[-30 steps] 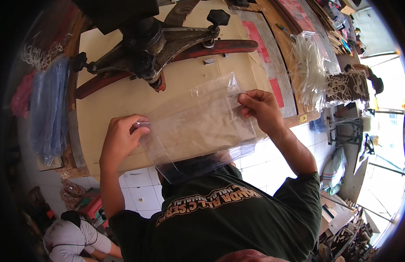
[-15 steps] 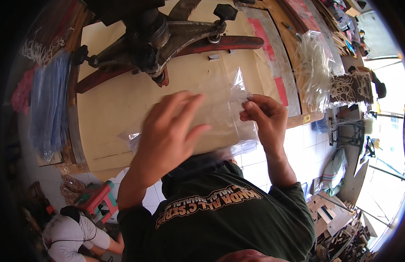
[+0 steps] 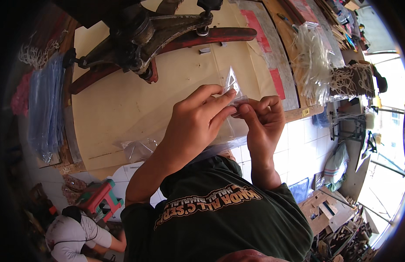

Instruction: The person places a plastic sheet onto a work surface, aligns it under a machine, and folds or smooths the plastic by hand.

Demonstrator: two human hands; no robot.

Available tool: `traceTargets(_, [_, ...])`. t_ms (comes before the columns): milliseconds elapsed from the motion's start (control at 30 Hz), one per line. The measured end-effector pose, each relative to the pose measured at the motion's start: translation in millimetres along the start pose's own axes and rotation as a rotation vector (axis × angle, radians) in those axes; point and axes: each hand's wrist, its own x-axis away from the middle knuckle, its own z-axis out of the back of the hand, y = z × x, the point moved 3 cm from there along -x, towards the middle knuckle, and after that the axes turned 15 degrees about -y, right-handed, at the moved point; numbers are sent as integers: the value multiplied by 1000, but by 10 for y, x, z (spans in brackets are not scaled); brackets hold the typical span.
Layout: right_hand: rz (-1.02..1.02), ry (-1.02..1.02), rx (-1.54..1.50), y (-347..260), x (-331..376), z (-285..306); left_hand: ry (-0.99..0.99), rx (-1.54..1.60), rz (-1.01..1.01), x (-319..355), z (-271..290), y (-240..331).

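A clear plastic sheet or bag (image 3: 231, 81) lies over the tan table covering, its glossy corner sticking up past my fingers. My left hand (image 3: 191, 120) is closed in a pinch on the plastic, thumb and fingers meeting close to my right hand. Beside it, my right hand (image 3: 265, 126) pinches the same plastic edge, thumb on top and the other fingers curled. A small folded or layered bit shows between the two pinches; its detail is too small to tell. More of the clear plastic spreads left and toward my body, wrinkled at the table's front edge.
Above the table stands a dark metal machine head (image 3: 143, 37) with a curved red bar (image 3: 211, 36). Bluish plastic pieces (image 3: 45, 107) hang at the left, whitish strips (image 3: 313, 65) at the right. Lower left are a red-green stool (image 3: 102, 196) and a bent-over person (image 3: 76, 236).
My left hand has moved right and now pinches the plastic beside my right hand. My right hand stays on the edge. The view has shifted slightly.
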Motion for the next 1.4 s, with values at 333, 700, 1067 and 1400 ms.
traceTargets(333, [84,-95,84,87,-33,68,-7,103,4,-35,48,-9])
traceTargets(700, [-223,-147,238,-221,-156,6,-54,547,118,5,101,-118])
traceTargets(1067, [-429,-485,329,-396,-277,105,-185,455,13,66,209,-85])
traceTargets(1400, [-799,-854,335,-434,-703,151,-102,313,22,82,71,-68])
